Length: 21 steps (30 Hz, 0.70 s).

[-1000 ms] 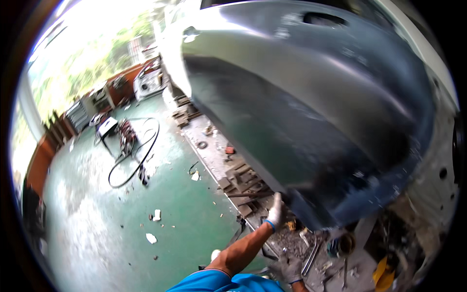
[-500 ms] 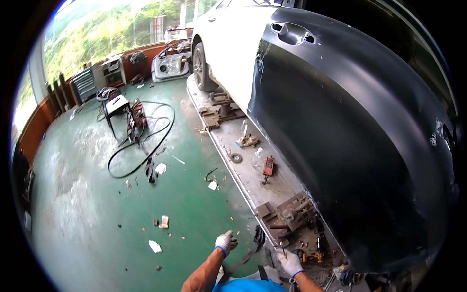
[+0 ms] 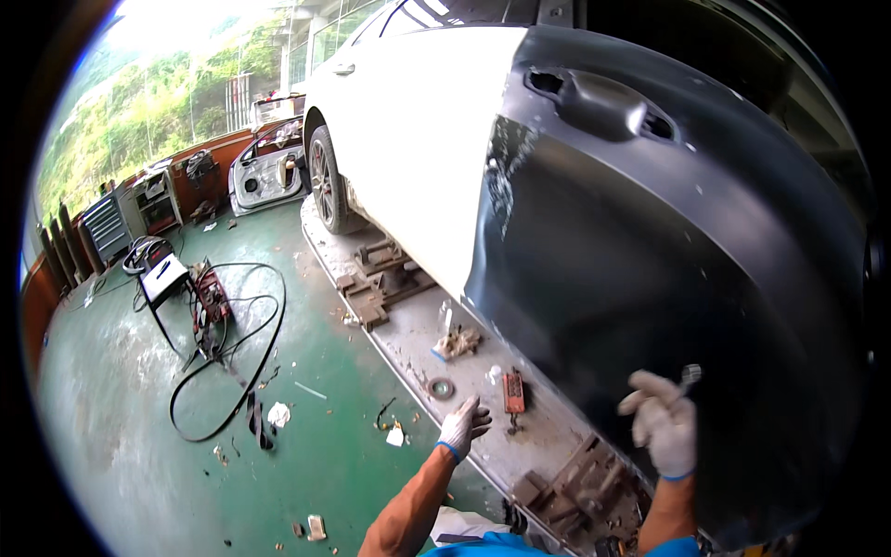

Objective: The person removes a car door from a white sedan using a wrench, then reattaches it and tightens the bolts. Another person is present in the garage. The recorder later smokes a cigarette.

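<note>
My right hand (image 3: pixel 664 432), in a white work glove, is raised in front of the dark door panel (image 3: pixel 613 269). It grips a small shiny metal tool (image 3: pixel 690 374) that looks like a wrench; its rounded head shows above the fingers, and the rest is hidden by the glove. My left hand (image 3: pixel 464 425), gloved too, hovers over the edge of the grey platform with fingers apart and nothing in it. Closest to it are a roll of tape (image 3: pixel 441 388) and a red tool box-like block (image 3: pixel 513 394) on the platform.
The white car body (image 3: pixel 418 130) stands on the platform (image 3: pixel 390 320), held by rusty clamps (image 3: pixel 385 283). A rag (image 3: pixel 457 343) and clear bottle (image 3: pixel 445 316) lie farther along. On the green floor are hoses (image 3: pixel 278 316), a small cart (image 3: pixel 167 278), and a loose door (image 3: pixel 269 176).
My right hand has risen from low by the platform to the door panel, carrying the metal tool. My left hand has moved up and slightly right. The view has shifted closer to the car.
</note>
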Each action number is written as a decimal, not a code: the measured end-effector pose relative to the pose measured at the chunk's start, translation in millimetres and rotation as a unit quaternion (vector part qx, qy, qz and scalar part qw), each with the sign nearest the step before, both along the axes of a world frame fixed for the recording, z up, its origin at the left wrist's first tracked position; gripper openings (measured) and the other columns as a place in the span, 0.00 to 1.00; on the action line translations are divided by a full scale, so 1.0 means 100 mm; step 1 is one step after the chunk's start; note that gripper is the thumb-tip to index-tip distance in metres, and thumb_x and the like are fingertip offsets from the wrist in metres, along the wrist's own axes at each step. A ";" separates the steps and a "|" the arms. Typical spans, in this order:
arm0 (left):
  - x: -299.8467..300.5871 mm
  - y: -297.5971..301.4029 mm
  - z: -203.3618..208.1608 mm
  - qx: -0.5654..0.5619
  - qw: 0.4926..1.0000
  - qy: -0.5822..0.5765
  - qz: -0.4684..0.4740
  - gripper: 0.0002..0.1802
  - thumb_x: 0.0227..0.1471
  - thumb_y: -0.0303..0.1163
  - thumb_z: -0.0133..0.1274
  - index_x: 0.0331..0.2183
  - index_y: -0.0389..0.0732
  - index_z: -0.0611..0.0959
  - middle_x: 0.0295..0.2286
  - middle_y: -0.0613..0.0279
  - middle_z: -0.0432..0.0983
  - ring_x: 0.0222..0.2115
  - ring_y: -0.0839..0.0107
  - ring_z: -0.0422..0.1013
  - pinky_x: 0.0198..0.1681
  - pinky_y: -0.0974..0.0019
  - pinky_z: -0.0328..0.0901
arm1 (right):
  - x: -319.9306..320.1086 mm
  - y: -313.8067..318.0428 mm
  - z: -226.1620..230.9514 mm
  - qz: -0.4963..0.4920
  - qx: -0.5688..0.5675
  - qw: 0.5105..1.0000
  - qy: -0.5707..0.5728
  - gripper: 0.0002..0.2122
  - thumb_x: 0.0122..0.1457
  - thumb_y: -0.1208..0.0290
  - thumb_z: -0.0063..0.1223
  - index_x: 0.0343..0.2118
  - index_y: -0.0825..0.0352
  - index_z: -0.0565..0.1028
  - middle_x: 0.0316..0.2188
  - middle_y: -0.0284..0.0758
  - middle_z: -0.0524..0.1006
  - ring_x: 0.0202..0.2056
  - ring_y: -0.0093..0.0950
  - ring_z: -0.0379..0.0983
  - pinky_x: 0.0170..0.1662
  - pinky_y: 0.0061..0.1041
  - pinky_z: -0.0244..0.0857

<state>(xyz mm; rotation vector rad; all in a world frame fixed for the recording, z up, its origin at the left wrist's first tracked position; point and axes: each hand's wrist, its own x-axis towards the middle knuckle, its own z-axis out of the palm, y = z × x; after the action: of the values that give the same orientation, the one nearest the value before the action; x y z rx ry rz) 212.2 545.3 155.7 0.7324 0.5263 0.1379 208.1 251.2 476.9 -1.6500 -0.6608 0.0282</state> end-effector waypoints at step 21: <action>2.15 2.22 0.48 -0.202 0.962 -0.131 -0.127 0.27 0.60 0.39 0.60 0.54 0.36 0.71 0.42 0.59 0.76 0.42 0.69 0.75 0.43 0.62 0.71 | 2.04 3.72 2.25 -0.438 -0.338 0.707 -0.441 0.22 0.66 0.58 0.51 0.56 0.68 0.76 0.46 0.37 0.80 0.46 0.28 0.76 0.53 0.29 0.67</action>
<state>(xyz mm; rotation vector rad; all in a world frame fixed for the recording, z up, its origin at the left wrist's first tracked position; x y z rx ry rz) 426.9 767.8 203.8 0.3685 0.1924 -0.1105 412.3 623.6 702.1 -2.5543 -0.4840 -1.4591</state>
